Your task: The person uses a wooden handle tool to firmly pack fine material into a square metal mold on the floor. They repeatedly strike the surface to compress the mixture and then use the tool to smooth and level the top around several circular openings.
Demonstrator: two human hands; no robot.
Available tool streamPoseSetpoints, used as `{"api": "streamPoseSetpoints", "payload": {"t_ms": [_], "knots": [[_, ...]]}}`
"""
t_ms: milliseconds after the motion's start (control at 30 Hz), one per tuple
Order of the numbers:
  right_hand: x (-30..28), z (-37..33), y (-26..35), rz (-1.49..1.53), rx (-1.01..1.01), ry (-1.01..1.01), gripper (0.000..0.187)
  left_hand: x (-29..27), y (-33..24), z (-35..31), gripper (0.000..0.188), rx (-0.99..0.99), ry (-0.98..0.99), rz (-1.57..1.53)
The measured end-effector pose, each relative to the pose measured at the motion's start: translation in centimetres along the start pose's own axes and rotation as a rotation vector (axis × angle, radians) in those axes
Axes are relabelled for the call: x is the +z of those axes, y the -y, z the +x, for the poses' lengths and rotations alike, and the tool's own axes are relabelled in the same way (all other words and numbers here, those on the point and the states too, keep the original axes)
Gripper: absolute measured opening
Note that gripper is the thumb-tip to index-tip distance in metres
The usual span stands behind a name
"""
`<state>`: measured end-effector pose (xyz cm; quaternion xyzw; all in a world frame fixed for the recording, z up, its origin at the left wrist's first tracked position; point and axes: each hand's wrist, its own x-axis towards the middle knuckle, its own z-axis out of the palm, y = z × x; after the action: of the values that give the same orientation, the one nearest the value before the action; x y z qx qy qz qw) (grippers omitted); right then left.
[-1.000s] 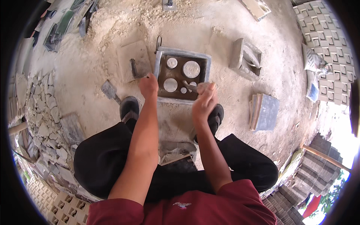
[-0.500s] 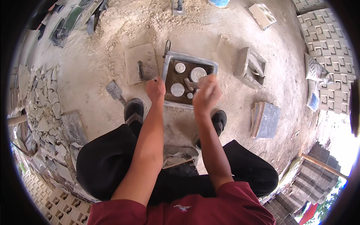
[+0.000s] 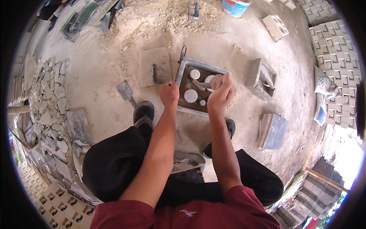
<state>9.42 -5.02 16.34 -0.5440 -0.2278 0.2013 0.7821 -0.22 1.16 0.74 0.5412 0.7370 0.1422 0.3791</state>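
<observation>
A rectangular metal mould frame [image 3: 204, 65] lies on the ground between my feet, with dark, damp-looking material inside. Set in that fill are several pale round discs, among them a large one [image 3: 190, 95] and a small one [image 3: 202, 102]. My right hand [image 3: 222, 93] is closed round the handle of a hammer [image 3: 198, 85], whose head is over the fill between the discs. This hand partly covers another pale disc [image 3: 208, 78]. At the frame's left side, my left hand [image 3: 169, 94] is closed in a fist; whatever is inside it is hidden.
Left of the frame lie a square plate with a handle [image 3: 155, 66] and a small shovel [image 3: 126, 91]. A box-shaped mould [image 3: 261, 79] and leaning flat slabs [image 3: 272, 131] are on the right. Beyond are a bucket [image 3: 235, 7], broken stones [image 3: 49, 99] and stacked blocks [image 3: 335, 53].
The whole view has shifted, so the scene sits farther right and lower. My right hand is less blurred, still gripping the hammer over the fill. The left fist stays at the frame's side.
</observation>
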Motion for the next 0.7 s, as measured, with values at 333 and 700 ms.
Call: {"api": "streamPoseSetpoints", "payload": {"t_ms": [333,700], "knots": [[-2.2,0.8,-2.7,-0.165,-0.032,0.415,0.035,0.5,-0.7,-0.4,0.045,0.019,0.039,0.018],[0.9,2.3,-1.4,-0.074,0.140,0.214,0.038,0.4,0.0,-0.1,0.047,0.024,0.023,-0.002]]}}
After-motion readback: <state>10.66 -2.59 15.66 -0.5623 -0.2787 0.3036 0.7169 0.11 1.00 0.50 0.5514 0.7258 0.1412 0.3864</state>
